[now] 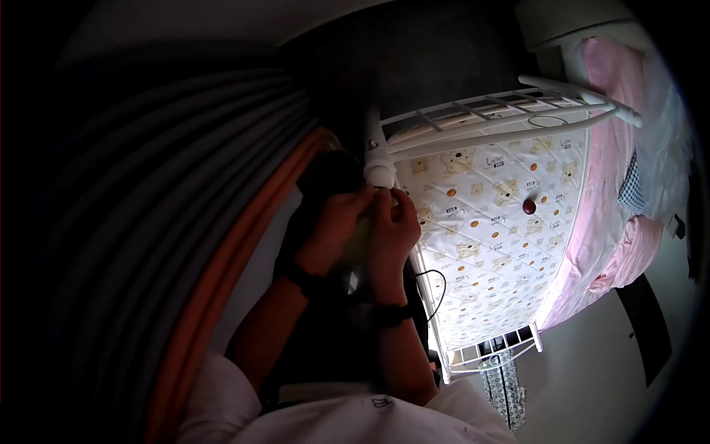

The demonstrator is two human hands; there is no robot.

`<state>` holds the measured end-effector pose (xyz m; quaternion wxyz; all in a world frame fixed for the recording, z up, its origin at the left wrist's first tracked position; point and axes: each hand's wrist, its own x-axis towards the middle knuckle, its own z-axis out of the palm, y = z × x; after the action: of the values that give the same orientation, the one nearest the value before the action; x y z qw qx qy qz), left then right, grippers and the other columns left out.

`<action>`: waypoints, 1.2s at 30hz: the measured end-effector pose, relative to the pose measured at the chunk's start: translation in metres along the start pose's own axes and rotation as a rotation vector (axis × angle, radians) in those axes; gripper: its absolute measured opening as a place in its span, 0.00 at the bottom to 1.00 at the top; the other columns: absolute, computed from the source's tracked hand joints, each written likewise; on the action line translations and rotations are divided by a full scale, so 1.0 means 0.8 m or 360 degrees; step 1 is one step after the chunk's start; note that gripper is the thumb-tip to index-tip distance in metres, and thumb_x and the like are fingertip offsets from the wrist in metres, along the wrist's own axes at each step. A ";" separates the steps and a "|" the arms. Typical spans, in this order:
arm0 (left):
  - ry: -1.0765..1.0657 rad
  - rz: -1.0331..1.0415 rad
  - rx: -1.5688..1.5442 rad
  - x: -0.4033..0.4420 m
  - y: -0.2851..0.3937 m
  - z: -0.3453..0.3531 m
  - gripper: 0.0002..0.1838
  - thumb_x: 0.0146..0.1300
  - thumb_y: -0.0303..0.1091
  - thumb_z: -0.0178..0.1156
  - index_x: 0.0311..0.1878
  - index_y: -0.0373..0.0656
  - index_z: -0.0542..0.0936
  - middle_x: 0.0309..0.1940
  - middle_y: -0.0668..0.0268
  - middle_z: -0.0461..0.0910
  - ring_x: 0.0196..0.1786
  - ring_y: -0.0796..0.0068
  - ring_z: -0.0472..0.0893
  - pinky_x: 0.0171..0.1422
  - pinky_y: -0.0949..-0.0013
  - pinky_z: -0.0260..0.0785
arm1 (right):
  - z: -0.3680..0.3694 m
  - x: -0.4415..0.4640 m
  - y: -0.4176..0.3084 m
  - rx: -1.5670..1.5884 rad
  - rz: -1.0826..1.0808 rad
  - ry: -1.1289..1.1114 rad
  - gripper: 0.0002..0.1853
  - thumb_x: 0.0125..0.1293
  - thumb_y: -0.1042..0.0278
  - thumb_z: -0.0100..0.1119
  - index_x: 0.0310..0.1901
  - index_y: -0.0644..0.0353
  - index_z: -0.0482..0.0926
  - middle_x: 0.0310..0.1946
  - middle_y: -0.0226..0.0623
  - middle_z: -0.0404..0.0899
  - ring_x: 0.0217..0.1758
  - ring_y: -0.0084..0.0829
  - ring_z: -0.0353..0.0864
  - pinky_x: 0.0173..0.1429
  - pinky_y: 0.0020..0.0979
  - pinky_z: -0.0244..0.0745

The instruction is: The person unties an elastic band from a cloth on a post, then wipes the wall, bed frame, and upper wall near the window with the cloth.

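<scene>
Both of my hands are close together beside the rounded white post end (pixel 380 175) of a metal bed frame. My left hand (pixel 342 216) has its fingers drawn together near the post. Beside it, my right hand (pixel 396 220) is bent in a pinch, with the fingertips of both hands nearly meeting. Whatever lies between the fingertips is too small and dark to name. Below and between the hands shows a dim yellow-green patch (pixel 358 240), which I cannot identify. Each wrist wears a dark band.
Right of my hands lies a bear-print mattress (pixel 473 296) with a dark red round object (pixel 529 207) on it. White bed rails (pixel 473 137) run along the back. Pink cloth (pixel 617 259) borders the far side. A dark striped curtain with an orange edge (pixel 222 296) hangs left. A black cable (pixel 444 285) loops nearby.
</scene>
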<state>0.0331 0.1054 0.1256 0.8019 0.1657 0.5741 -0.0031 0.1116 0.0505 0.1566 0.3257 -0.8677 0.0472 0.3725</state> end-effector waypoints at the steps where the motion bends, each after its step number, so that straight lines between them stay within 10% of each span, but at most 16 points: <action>1: -0.0069 -0.0096 -0.0089 0.001 0.003 0.001 0.19 0.72 0.42 0.54 0.52 0.33 0.78 0.42 0.62 0.82 0.43 0.77 0.80 0.48 0.73 0.72 | -0.002 0.000 -0.003 -0.0048 0.0006 -0.0022 0.14 0.66 0.59 0.60 0.44 0.63 0.81 0.32 0.44 0.83 0.34 0.36 0.84 0.40 0.32 0.75; 8: 0.0053 0.0107 0.0173 -0.002 0.002 0.018 0.20 0.73 0.45 0.51 0.47 0.36 0.81 0.38 0.66 0.82 0.41 0.80 0.79 0.45 0.74 0.70 | -0.005 0.014 0.010 -0.0148 -0.0076 -0.0111 0.19 0.66 0.52 0.57 0.46 0.61 0.80 0.36 0.45 0.83 0.41 0.47 0.83 0.46 0.41 0.74; 16: 0.0266 0.0408 0.1579 -0.004 0.022 0.031 0.22 0.73 0.46 0.43 0.45 0.37 0.79 0.40 0.43 0.79 0.44 0.41 0.79 0.45 0.53 0.72 | -0.016 0.023 -0.010 -0.0580 -0.0262 -0.0158 0.24 0.66 0.47 0.52 0.48 0.61 0.80 0.37 0.51 0.83 0.42 0.52 0.82 0.47 0.46 0.75; 26: 0.0244 0.0356 0.1103 0.010 -0.003 0.022 0.22 0.74 0.46 0.44 0.44 0.35 0.79 0.38 0.44 0.80 0.45 0.48 0.81 0.46 0.57 0.73 | -0.002 0.019 0.010 -0.0400 -0.0321 -0.0024 0.23 0.68 0.50 0.51 0.48 0.64 0.80 0.36 0.54 0.82 0.42 0.54 0.82 0.47 0.47 0.74; 29: 0.0151 0.0594 0.0716 0.023 -0.025 0.001 0.21 0.74 0.45 0.46 0.43 0.35 0.78 0.36 0.46 0.81 0.43 0.56 0.83 0.45 0.61 0.73 | -0.003 0.027 0.010 -0.0200 -0.0198 -0.0110 0.22 0.67 0.51 0.53 0.45 0.65 0.81 0.34 0.54 0.83 0.41 0.54 0.82 0.47 0.46 0.75; 31: -0.0017 0.0536 0.0734 0.029 -0.022 -0.010 0.16 0.75 0.41 0.48 0.47 0.36 0.77 0.37 0.63 0.80 0.41 0.78 0.76 0.50 0.72 0.68 | -0.010 0.033 0.004 -0.0205 -0.0174 -0.0165 0.21 0.67 0.52 0.54 0.43 0.66 0.82 0.34 0.54 0.83 0.41 0.53 0.82 0.47 0.45 0.75; 36: -0.0195 0.0742 0.1214 0.030 0.006 -0.028 0.11 0.73 0.35 0.49 0.44 0.37 0.76 0.36 0.62 0.81 0.42 0.73 0.80 0.49 0.68 0.70 | -0.022 0.048 -0.001 -0.0315 -0.0218 -0.0274 0.21 0.65 0.53 0.56 0.39 0.67 0.83 0.33 0.54 0.83 0.41 0.52 0.83 0.46 0.43 0.75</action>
<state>0.0218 0.1203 0.0983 0.6954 0.5737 0.4306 -0.0436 0.1504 0.0467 0.1402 0.2659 -0.8617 -0.0771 0.4252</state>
